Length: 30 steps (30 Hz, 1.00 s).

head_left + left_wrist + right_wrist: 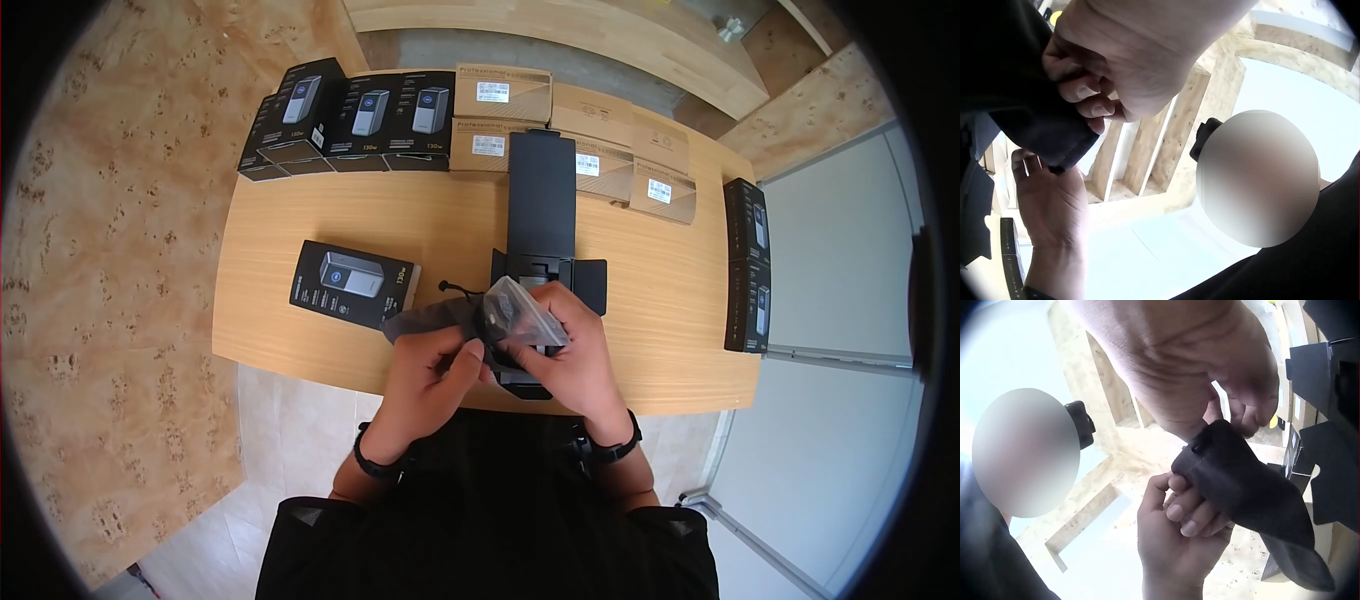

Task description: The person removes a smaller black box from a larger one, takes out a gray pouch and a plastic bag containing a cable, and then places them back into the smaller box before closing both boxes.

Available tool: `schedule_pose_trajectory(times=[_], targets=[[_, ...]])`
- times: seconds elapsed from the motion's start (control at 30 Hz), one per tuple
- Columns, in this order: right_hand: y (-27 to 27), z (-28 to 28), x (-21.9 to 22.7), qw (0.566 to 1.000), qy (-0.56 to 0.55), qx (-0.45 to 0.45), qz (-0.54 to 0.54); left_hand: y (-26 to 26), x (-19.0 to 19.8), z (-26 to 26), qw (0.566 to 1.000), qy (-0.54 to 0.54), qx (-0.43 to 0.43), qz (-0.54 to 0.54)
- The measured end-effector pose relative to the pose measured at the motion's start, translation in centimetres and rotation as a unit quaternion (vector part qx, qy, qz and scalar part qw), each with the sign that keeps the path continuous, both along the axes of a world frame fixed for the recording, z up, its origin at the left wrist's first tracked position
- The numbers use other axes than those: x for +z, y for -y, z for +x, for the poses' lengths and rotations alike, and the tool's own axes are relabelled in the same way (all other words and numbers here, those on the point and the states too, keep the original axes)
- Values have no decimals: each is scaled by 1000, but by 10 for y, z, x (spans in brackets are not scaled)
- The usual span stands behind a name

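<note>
A dark fabric pouch (pixel 425 319) with a black cord is held by the left hand (pixel 430 380), whose thumb and fingers pinch it near its mouth. The right hand (pixel 578 360) grips a clear plastic bag (pixel 520 312) against the mouth of the pouch. In the left wrist view, the left hand (pixel 1125 56) has its fingers curled on the black cloth (pixel 1041 125). From the right wrist, the pouch (pixel 1254 487) hangs twisted between both hands. Below them stands an opened black box (pixel 542 200) with its long lid raised; its contents are mostly hidden.
A closed black box (pixel 350 282) lies to the left. Black boxes (pixel 372 115) and brown cartons (pixel 590 115) line the table's far edge. More black boxes (pixel 747 265) stand at the right edge of the wooden table (pixel 670 300).
</note>
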State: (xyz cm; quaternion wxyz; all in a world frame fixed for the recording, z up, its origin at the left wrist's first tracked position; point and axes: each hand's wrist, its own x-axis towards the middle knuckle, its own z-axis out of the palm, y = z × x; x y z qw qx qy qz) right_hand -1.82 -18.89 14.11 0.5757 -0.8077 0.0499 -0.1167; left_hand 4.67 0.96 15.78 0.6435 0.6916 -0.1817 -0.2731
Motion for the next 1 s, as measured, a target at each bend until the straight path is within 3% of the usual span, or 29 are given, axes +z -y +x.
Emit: schedule_pose_trajectory(times=[0.33, 0.53, 0.83, 1.0], targets=[[4, -5, 16, 999, 5, 22, 25, -2, -1, 2, 1000, 2, 17, -19], [6, -6, 22, 997, 67, 26, -37, -3, 0, 3, 1000, 5, 21, -13], [0, -13, 34, 984, -9, 91, -155, -6, 4, 4, 999, 16, 22, -20], [0, -15, 40, 987, -23, 61, -144, -5, 6, 3, 999, 22, 22, -37]])
